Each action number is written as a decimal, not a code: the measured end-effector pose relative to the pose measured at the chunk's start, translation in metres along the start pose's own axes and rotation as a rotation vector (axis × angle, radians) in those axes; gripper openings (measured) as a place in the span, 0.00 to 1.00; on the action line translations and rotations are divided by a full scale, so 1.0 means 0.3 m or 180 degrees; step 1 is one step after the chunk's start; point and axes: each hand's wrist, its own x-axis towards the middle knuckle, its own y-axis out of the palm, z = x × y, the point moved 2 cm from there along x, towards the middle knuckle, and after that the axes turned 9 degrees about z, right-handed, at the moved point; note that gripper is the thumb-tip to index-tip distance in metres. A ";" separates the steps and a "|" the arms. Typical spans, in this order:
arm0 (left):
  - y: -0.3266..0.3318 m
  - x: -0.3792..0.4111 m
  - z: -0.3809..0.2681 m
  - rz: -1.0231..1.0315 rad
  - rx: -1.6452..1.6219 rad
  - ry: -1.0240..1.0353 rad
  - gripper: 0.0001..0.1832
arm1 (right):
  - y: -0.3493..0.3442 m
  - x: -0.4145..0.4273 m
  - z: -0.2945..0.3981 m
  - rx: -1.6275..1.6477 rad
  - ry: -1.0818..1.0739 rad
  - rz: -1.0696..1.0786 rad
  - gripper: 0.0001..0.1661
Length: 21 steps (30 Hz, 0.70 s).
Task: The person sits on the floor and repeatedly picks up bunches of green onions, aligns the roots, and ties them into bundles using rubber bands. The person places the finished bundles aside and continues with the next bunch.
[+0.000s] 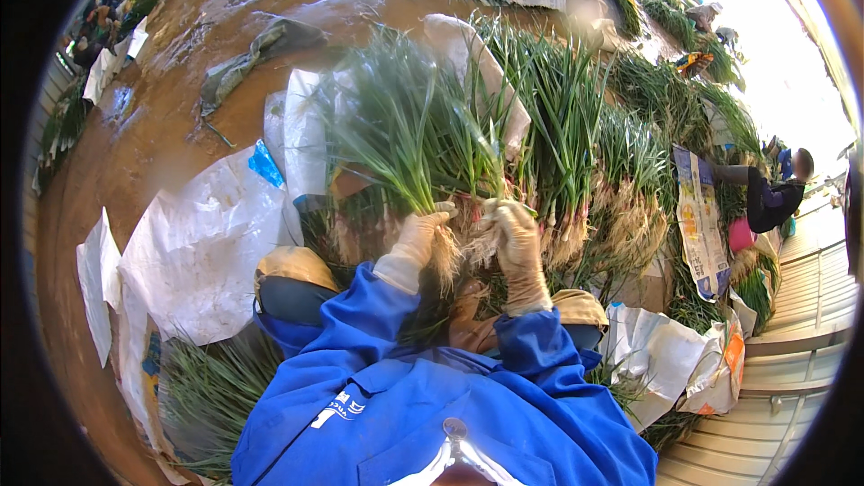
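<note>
My gloved left hand point(420, 237) is closed around a bunch of green onions point(416, 182), leaves upward and pale roots hanging below the fist. To its right, my gloved right hand point(516, 236) pinches the lower stems of another few green onions point(496, 172). Both hands are in front of my chest, between my knees, a short way apart. Just beyond the right hand stand rows of green onions point(563, 142) with reddish stem bases and stringy roots. More roots and stems point(358, 233) lie behind the left hand, partly blurred.
White plastic sheeting point(202, 250) spreads at left over wet brown ground point(162, 142). A dark cloth point(263, 54) lies farther out. Printed sacks point(698, 223) and heaped green onions point(661, 94) are at right. Another person point(773, 192) sits near the corrugated wall point(803, 297).
</note>
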 end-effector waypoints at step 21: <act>0.149 -0.102 0.054 0.0108 0.0308 0.0068 0.08 | 0.000 0.075 -0.054 -0.2857 0.0660 -0.0142 0.10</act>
